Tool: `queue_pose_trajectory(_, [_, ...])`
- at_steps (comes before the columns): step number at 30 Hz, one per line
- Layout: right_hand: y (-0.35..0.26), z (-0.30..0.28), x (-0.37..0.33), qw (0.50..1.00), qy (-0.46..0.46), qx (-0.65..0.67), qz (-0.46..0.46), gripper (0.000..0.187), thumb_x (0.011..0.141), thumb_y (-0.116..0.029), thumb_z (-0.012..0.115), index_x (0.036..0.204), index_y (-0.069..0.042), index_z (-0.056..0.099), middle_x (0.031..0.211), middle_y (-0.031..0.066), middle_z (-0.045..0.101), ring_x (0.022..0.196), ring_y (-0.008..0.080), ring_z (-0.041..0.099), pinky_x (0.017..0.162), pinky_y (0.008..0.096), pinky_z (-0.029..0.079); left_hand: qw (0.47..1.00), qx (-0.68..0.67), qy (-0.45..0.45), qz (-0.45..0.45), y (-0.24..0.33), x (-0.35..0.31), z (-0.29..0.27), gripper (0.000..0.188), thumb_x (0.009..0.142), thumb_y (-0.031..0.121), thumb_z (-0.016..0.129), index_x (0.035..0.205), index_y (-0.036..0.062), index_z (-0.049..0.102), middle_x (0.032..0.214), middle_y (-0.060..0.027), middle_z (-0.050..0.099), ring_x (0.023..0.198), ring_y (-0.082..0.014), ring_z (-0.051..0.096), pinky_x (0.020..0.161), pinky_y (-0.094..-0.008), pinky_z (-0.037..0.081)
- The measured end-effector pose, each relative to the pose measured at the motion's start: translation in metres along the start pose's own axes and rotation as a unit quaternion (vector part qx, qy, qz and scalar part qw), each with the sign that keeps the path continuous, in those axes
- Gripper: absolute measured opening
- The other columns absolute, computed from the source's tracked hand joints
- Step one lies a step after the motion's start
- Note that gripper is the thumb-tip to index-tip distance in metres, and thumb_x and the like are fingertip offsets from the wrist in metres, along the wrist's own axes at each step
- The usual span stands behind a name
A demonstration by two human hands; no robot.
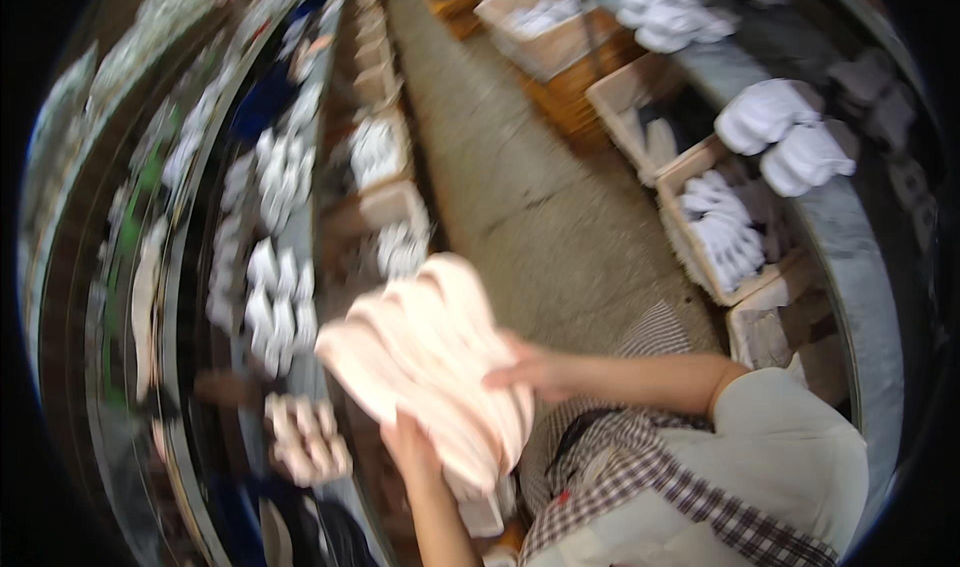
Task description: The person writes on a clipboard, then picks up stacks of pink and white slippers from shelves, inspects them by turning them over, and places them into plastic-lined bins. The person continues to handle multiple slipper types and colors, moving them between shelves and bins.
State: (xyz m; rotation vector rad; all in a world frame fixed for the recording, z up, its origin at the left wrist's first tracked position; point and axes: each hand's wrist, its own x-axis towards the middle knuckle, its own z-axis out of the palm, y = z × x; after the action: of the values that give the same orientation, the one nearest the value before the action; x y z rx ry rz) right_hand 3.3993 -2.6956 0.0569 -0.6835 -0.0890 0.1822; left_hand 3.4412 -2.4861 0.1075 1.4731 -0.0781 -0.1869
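Note:
A thick bundle of long, pale pink socks (425, 352) is held up in front of me, its folds lying side by side. My left hand (410, 447) grips its near left edge, with the fingers partly hidden behind the cloth. On the bundle's right side my right hand (530, 367) is closed round the edge, thumb on top. Left of the bundle, a smaller group of cream socks (307, 439) lies on the left-hand bench (335, 477).
White sock stacks (280, 307) line the left bench, with white-sock bins (395, 207) beside it. A concrete aisle (520, 177) runs ahead. At right, a bin of white gloves or socks (725, 232) stands by a metal counter (845, 257) bearing white bundles (770, 117).

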Motion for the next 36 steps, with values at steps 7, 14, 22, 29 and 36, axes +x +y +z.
queue_pose_trajectory(7, [0.024, 0.040, 0.004, 0.991, 0.032, 0.001, 0.131, 0.082, 0.086, -0.028, 0.060, 0.142, -0.005, 0.006, 0.136, 0.0197, 0.035, 0.125, 0.0291, 0.042, 0.099, 0.0430, 0.043, 0.981, -0.141, 0.035, -0.126, -0.023, -0.022, -0.048, 0.051, 0.098, 0.030, 0.045, 0.128, -0.0098, 0.039, 0.123, -0.0177, 0.053, 0.106, -0.0246, 0.056, 0.089, -0.0350, 0.047])
queue_pose_trajectory(14, [0.066, 0.030, -0.013, 0.913, 0.058, -0.042, 0.400, 0.072, 0.086, -0.060, 0.042, 0.141, -0.015, 0.028, 0.142, 0.0205, 0.031, 0.128, 0.0423, 0.032, 0.097, 0.0578, 0.035, 0.932, -0.184, 0.029, -0.310, -0.048, -0.056, -0.068, 0.056, 0.098, 0.042, 0.037, 0.128, -0.0044, 0.043, 0.121, -0.0200, 0.055, 0.107, -0.0305, 0.058, 0.089, -0.0413, 0.049])
queue_pose_trajectory(22, [0.091, 0.014, -0.023, 0.867, 0.064, -0.056, 0.491, 0.077, 0.084, -0.067, 0.036, 0.139, -0.014, 0.034, 0.139, 0.0220, 0.032, 0.124, 0.0451, 0.035, 0.094, 0.0530, 0.040, 0.914, -0.234, -0.079, -0.323, -0.082, -0.074, -0.085, 0.053, 0.098, 0.043, 0.033, 0.131, 0.0035, 0.044, 0.128, -0.0146, 0.051, 0.114, -0.0294, 0.053, 0.095, -0.0402, 0.045])
queue_pose_trajectory(29, [0.094, 0.010, -0.030, 0.842, 0.116, -0.126, 0.512, 0.072, 0.085, -0.069, 0.029, 0.124, -0.012, 0.050, 0.109, 0.0148, 0.053, 0.090, 0.0271, 0.054, 0.070, 0.0414, 0.050, 0.951, -0.162, -0.141, -0.221, -0.142, -0.082, -0.095, 0.053, 0.097, 0.044, 0.037, 0.132, 0.0047, 0.044, 0.129, -0.0132, 0.052, 0.115, -0.0283, 0.052, 0.095, -0.0393, 0.045])
queue_pose_trajectory(36, [0.065, 0.017, -0.031, 0.871, 0.019, -0.144, 0.470, 0.081, 0.085, -0.065, 0.034, 0.142, -0.009, 0.023, 0.140, 0.0267, 0.029, 0.126, 0.0469, 0.033, 0.093, 0.0582, 0.039, 0.887, -0.293, -0.038, -0.354, -0.098, -0.083, -0.078, 0.056, 0.096, 0.044, 0.037, 0.132, 0.0019, 0.041, 0.129, -0.0160, 0.050, 0.115, -0.0306, 0.053, 0.095, -0.0418, 0.046])
